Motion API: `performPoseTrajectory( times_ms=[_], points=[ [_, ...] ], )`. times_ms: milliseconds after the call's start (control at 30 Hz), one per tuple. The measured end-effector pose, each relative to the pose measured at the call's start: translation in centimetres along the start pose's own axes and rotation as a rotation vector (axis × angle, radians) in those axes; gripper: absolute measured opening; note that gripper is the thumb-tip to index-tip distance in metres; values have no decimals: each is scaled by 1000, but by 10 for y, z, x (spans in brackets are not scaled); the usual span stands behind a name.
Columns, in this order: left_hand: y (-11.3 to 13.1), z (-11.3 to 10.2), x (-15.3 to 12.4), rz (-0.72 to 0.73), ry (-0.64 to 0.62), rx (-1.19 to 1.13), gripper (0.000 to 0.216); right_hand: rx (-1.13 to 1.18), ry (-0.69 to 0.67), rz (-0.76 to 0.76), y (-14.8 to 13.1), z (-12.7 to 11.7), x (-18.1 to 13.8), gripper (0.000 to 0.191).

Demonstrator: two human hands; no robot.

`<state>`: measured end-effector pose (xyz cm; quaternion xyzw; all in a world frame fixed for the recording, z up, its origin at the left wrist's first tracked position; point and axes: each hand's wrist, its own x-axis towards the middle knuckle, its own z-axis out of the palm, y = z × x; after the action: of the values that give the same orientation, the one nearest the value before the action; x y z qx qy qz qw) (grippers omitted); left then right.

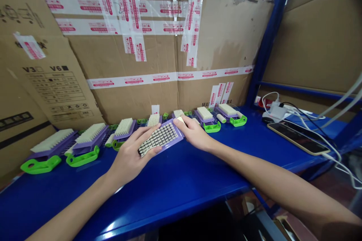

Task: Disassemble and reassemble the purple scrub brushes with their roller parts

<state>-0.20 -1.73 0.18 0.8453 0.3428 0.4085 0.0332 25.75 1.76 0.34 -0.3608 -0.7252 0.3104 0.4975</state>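
Note:
Both of my hands hold one purple brush head [164, 138], tilted above the blue table. Rows of cream bristle tufts with dark gaps cover its visible face. My left hand [131, 156] wraps its left end, fingers over the far edge and thumb along the near edge. At the other end, my right hand [195, 132] grips the purple rim. A small cream piece [180, 120] shows by the right fingertips; its kind is unclear. Behind stands a row of similar brushes, such as one with cream bristles [93, 133], with bright green handles [82, 157] in front.
The blue table [181, 184] ends at a near edge. Cream rollers [221, 118] lie among the brushes. Taped cardboard [135, 56] walls off the back. To the right are a phone [296, 138], a white charger [276, 111] and loose cables. A blue post [268, 41] rises there.

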Motion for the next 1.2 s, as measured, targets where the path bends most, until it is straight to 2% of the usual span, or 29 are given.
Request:
performPoseTrajectory(
  times_ms=[367, 933, 1200],
  points=[
    [-2, -1, 1, 6, -22, 46, 47, -104, -21, 41, 4, -1, 1, 58],
    [1, -3, 2, 18, -18, 72, 43, -168, -4, 23, 0, -2, -1, 57],
    [1, -4, 2, -37, -39, 61, 44, -300, -47, 18, -7, -8, -1, 58]
  ],
)
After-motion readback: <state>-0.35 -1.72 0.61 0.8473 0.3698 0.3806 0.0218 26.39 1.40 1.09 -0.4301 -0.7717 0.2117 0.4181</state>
